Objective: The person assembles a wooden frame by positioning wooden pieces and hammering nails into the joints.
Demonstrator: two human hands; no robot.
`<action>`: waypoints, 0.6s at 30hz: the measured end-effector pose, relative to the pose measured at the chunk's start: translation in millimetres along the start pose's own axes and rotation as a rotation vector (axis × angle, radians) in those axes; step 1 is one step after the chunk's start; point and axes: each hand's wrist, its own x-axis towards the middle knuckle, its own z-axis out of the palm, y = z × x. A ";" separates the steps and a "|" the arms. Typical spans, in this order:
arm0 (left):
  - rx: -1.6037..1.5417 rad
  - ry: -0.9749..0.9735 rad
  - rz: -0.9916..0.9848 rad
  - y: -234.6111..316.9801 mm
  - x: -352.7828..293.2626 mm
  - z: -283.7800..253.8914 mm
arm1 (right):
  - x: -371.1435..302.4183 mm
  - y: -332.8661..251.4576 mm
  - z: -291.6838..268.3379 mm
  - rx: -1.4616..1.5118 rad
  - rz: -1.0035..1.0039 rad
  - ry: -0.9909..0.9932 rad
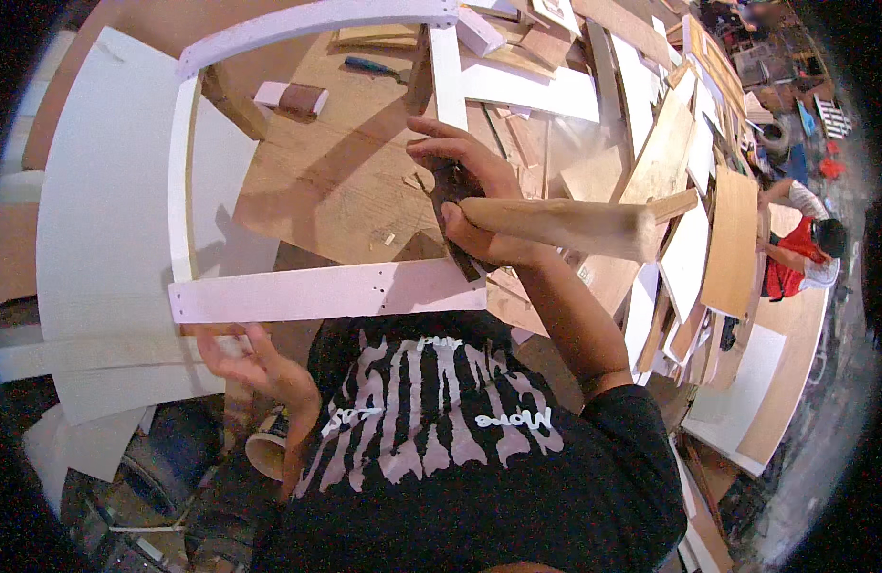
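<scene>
Plywood and painted boards are crowding a workshop around a brown worktop (303, 191). Nearest, the person's black printed shirt (594, 477) is filling the foreground. The left hand (245, 363) is reaching up by the near left corner of a pale, painted wooden frame (326, 291); its fingers are spreading loosely apart, palm up and holding nothing, with the tips ending just beside the frame's near rail, and whether they are touching it I cannot tell. That rail is running along the near side of the worktop, while the rest of the frame is stretching away toward the far edge. Above the rail's right end, the right hand (493, 181) is gripping a wooden-handled tool (570, 224) around its dark metal head: the thumb is pressing on the metal, the longer fingers are extending beyond it, slightly bent, and the handle is pointing rightward over the wrist. Farther off, inside the frame, a small block (303, 99) and a blue-handled tool (369, 66) are lying toward the worktop's far edge. Off its right edge, loose boards (662, 158) are piling up, and beyond them a co-worker in red and white (794, 253) is bending over panels.
</scene>
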 end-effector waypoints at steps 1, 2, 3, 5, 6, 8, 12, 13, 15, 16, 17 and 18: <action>-0.257 0.006 -0.344 -0.1 -3.4 6.8 | 1.4 0.7 -0.6 0.063 0.035 -0.004; -0.498 0.031 -0.687 11.3 -6.2 9.9 | 2.7 -2.2 -0.2 0.147 0.071 -0.023; -0.766 0.051 -1.025 14.5 -8.9 18.1 | 2.3 -1.2 -0.2 0.148 0.072 -0.041; -0.874 0.002 -1.098 30.5 -6.0 39.6 | 2.3 2.9 -2.8 0.171 0.155 -0.122; -0.980 -0.075 -1.165 35.9 -1.8 48.3 | 3.5 3.8 -3.7 0.176 0.158 -0.133; -1.013 0.019 -1.180 36.9 2.7 57.5 | 8.9 5.9 -5.4 0.223 -0.047 -0.145; -1.056 0.140 -1.136 38.8 3.7 66.7 | 18.4 7.8 -9.7 0.267 -0.089 -0.286; -1.058 0.167 -1.115 40.6 3.8 69.4 | 19.2 5.6 -9.9 0.351 -0.018 -0.352; -1.019 0.213 -1.108 44.0 4.0 75.7 | 17.9 3.7 -6.7 0.444 0.053 -0.422; -0.988 0.244 -1.107 44.4 3.5 77.2 | 18.8 2.3 -3.9 0.491 0.076 -0.458; -0.984 0.257 -1.101 44.3 3.6 78.4 | 20.9 1.4 -4.2 0.534 0.098 -0.498; -1.003 0.243 -1.102 42.8 4.0 77.8 | 20.7 3.2 -4.2 0.541 0.094 -0.508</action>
